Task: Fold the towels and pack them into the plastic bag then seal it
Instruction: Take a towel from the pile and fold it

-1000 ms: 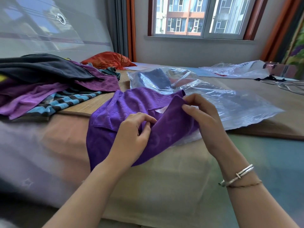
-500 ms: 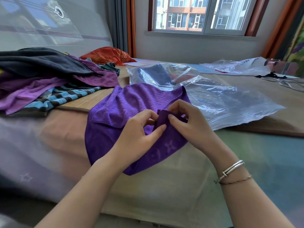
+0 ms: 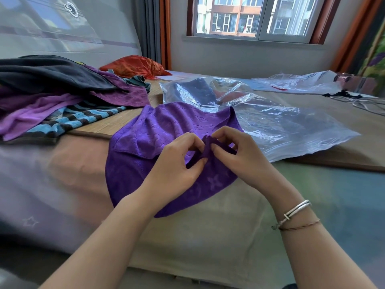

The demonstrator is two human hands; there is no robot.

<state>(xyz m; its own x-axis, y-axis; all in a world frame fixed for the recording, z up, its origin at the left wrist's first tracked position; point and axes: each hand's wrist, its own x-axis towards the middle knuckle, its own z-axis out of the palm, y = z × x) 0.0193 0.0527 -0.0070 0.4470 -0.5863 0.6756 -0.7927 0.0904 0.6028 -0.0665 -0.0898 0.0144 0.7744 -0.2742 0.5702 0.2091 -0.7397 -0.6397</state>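
Purple towel point(image 3: 166, 130) bunched under both grips, left hand point(image 3: 177, 163) and right hand point(image 3: 237, 157) pinching one corner together; plastic bag point(image 3: 281, 126) lies just beyond, right hand nearer.

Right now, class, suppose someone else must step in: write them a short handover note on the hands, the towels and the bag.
Left hand and right hand both pinch a bunched edge of the purple towel, which lies unfolded on the bed. The clear plastic bag lies just behind it, part under the towel. More towels are piled at left. Left to do: fold this towel, fold the pile, pack, seal.
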